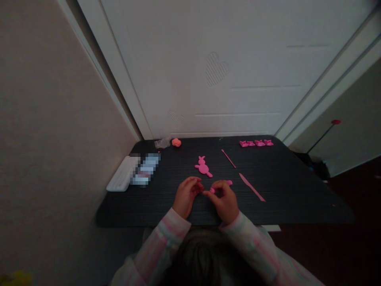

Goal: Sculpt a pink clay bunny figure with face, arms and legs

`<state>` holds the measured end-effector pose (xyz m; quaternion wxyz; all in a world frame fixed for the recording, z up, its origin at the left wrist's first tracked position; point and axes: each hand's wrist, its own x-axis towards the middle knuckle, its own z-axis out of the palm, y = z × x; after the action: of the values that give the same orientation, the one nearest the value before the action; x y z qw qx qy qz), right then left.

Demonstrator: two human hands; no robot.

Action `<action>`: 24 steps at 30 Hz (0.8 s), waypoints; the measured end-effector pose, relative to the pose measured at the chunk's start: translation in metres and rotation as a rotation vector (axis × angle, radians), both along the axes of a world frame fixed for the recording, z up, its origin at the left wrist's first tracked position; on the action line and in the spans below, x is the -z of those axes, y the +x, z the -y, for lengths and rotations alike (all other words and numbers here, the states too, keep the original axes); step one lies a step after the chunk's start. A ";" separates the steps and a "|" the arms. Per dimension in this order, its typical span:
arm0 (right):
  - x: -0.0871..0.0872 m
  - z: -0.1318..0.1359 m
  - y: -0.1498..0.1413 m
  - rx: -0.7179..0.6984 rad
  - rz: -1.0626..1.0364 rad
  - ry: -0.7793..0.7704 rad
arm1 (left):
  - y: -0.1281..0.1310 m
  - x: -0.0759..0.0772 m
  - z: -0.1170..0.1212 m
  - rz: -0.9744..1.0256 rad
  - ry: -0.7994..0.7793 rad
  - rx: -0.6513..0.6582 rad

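My right hand (225,201) pinches a small lump of pink modelling clay (212,190) between thumb and fingertips, just above the dark table. Beside it, my left hand (187,195) is loosely curled, palm turned toward the lump, with nothing visible in its fingers. Another pink clay piece (229,182) shows just beyond my right knuckles, partly covered. Past both hands lies a flat pink rabbit-shaped clay figure (203,168) with ears, a round body and stubby limbs. A pink plastic knife (251,187) and a thin pink modelling stick (228,159) rest to the right.
Along the far edge of the black table (285,198) are an orange clay lump (176,142), a crumpled clear wrapper (162,143) and several pink folded pieces (259,143). A white case (122,174) and a blurred-out card (147,170) lie left. A white door (178,79) stands behind.
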<state>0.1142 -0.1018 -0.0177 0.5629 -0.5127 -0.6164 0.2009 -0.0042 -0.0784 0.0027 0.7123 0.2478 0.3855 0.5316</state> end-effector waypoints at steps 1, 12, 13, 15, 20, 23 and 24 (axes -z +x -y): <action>0.000 0.000 0.000 -0.002 -0.001 0.008 | 0.000 0.000 0.000 0.002 0.000 0.000; -0.008 0.003 0.002 -0.106 0.065 -0.017 | 0.000 0.003 -0.001 0.023 0.021 0.006; -0.007 0.003 0.002 -0.105 0.064 -0.018 | 0.000 0.003 -0.001 0.024 0.021 0.007; -0.005 0.002 0.001 -0.092 0.058 -0.018 | 0.000 0.003 -0.001 0.025 0.019 0.006; 0.002 0.000 0.000 -0.006 0.012 -0.006 | 0.000 0.002 0.000 0.025 0.010 -0.005; 0.001 0.001 0.000 -0.006 0.016 -0.009 | 0.000 0.001 0.001 0.022 0.009 0.000; -0.001 0.002 0.000 -0.015 0.025 -0.014 | 0.000 0.001 0.000 0.020 0.010 0.004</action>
<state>0.1146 -0.1036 -0.0167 0.5502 -0.5142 -0.6258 0.2032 -0.0043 -0.0789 0.0014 0.7159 0.2465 0.3752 0.5347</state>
